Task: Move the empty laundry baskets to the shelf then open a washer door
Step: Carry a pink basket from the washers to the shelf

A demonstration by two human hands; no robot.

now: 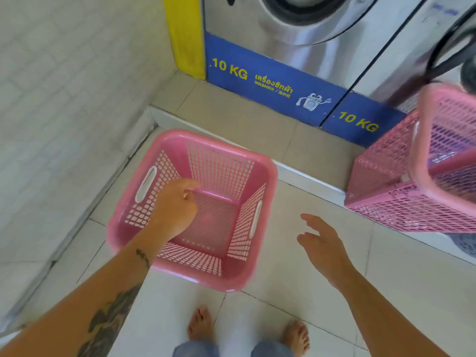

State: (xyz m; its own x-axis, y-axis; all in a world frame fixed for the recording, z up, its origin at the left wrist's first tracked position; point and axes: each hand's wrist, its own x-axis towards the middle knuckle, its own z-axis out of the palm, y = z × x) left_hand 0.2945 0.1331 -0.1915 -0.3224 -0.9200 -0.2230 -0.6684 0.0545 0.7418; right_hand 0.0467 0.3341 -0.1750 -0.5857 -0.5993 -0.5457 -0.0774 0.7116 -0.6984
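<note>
Fingers (189,193) of the left hand (175,210) hang loosely curled with the thumb forward. They hold nothing that shows, and the hand hangs over the inside of a pink basket (216,144), near its left wall; whether it touches the plastic cannot be told. Fingers (313,221) of the right hand (323,246) are straight and spread, palm turned left. They grip nothing and hover above the floor (309,292) just right of the basket, apart from its rim. The basket stands upright on the floor tiles with its mouth up and nothing inside, close to the tiled wall (64,99) on the left and just before a low step (231,117). A second basket (386,171), also pink and blurred, lies tipped at the right, its lower corner at the step's edge. Behind the step stand two steel washers (283,34), side by side, each with a blue band (257,70) marked 10 KG along the bottom; the round doors are only partly in view. A yellow strip (183,34) runs up beside the left washer. Two bare feet (199,323) stand on the floor below the basket.
</note>
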